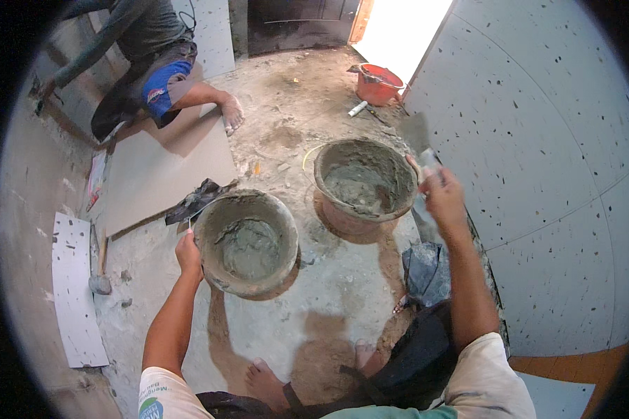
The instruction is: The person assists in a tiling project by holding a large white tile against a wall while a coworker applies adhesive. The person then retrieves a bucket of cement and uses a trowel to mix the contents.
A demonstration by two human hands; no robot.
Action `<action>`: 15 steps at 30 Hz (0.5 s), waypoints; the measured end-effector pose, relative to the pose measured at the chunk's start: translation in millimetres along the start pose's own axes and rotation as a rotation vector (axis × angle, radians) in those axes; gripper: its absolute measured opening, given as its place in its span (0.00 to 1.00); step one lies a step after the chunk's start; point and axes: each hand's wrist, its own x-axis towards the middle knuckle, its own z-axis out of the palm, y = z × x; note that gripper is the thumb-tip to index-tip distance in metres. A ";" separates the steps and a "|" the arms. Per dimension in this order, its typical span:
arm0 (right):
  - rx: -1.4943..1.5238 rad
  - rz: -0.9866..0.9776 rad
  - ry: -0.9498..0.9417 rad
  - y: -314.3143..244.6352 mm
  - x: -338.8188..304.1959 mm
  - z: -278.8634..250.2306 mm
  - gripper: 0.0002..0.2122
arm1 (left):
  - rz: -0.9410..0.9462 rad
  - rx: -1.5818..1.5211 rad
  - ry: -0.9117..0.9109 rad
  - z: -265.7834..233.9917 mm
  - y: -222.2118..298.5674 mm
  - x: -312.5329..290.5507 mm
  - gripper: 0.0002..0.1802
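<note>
My left hand [189, 255] is closed at the left side of a mortar-crusted bucket [281, 269], which tips toward me. A lump of wet grey mortar [250, 246] lies at its bottom. Up on the right, my right hand [443, 199] grips a trowel by its pale handle [428, 159]; the flat grey blade [416, 133] points away from me and is slightly blurred. Just left of that hand stands a second bucket [347, 222], reddish outside, with grey mortar coating its inner wall and floor.
A co-worker [154, 49] crouches at the far left beside a large board [168, 166]. Near the left wall lies a hammer [100, 283]. Farther off is a red bucket [381, 87]. Large speckled panels [531, 167] line the right; a dark plastic bag [426, 269] lies by my right leg.
</note>
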 end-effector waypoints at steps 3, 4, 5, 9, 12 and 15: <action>-0.156 -0.374 0.202 -5.8 20.5 -20.8 0.19 | -0.010 -0.060 -0.014 1.8 -0.3 1.3 0.18; -0.216 -0.542 0.287 -2.6 26.0 -22.4 0.19 | 0.005 -0.061 -0.015 -0.7 -4.0 6.2 0.18; -0.261 -0.574 0.298 6.6 24.4 -17.8 0.19 | 0.020 -0.062 -0.015 -4.0 -8.4 9.6 0.18; -0.863 -0.348 -0.111 121.3 4.2 -22.8 0.21 | -0.065 -0.029 -0.008 19.3 3.7 2.4 0.18; -0.768 -0.086 -0.148 100.7 12.5 -30.0 0.21 | -0.043 -0.018 0.036 16.4 9.6 -1.5 0.18; -0.536 -0.313 0.172 89.0 7.6 -16.6 0.20 | -0.071 -0.013 0.036 13.3 11.2 -7.3 0.19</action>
